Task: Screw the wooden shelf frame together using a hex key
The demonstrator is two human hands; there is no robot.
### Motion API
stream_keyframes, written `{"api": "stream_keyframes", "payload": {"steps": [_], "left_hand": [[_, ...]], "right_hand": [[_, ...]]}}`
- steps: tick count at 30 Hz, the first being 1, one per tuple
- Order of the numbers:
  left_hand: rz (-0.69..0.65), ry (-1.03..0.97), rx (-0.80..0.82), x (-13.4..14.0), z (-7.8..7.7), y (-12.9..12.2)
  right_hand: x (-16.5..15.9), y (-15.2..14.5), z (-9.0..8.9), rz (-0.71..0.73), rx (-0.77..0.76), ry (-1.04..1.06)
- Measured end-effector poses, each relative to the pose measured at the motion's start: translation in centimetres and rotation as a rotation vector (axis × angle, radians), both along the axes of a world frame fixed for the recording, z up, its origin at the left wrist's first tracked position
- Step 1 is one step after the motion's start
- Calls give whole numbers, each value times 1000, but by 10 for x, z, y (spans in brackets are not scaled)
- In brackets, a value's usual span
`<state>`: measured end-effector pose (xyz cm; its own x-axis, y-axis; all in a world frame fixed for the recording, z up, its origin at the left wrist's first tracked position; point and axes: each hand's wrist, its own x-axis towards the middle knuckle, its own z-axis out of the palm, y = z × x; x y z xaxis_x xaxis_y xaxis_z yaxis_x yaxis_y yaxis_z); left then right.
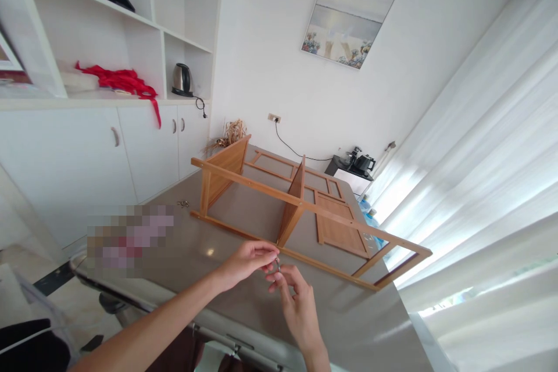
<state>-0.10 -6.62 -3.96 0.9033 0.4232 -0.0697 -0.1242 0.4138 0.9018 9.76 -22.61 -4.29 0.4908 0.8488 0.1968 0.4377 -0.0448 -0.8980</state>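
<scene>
A small dark metal piece, which looks like a screw (278, 265), is pinched upright between the fingertips of both hands. My left hand (249, 260) closes on its upper end with thumb and forefinger. From below and to the right, my right hand (297, 297) grips it with thumb and fingers. Its exact shape is too small to make out. Just beyond the fingers, a wooden shelf frame (250, 180) lies on its side on the grey-brown table (235, 224), with shelf boards fixed between its rails.
Several loose metal fittings (183, 204) lie left of the frame. Behind it are a flat wooden panel (340, 224) and a slatted frame (274, 164). Something blurred out (135, 238) rests near the table's left edge. Long white curtains (475, 186) hang at the right.
</scene>
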Motion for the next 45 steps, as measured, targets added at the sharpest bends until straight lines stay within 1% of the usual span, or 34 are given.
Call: {"api": "stream_keyframes", "payload": {"steps": [2,5,8,14,22,26,29,32,40,43,45], "left_hand": [[-30,4,3,1,-1,-2],[-87,9,-37,4,-5,-7],[-116,8,-81,8,-8,-11],[-117,44,-100,23,-9,-17],[-164,73,-42,48,3,-37],[-210,85,-8,65,-1,-47],[-232,118,28,80,-6,-52],[-255,162,72,94,-6,-57],[-457,235,129,126,7,-76],[-499,236,161,135,11,-79],[-483,230,199,144,12,-76]], "right_hand": [[-2,-4,0,22,5,27],[-5,-8,0,70,28,39],[-4,-12,1,69,49,23],[12,-25,1,-79,49,-48],[27,-44,-3,-208,48,-57],[33,-53,-8,-275,61,-44],[40,-60,-13,-400,73,-51],[49,-68,-17,-491,80,-53],[72,-94,-20,-549,84,8],[80,-102,-22,-564,74,24],[86,-107,-24,-598,79,25]]}}
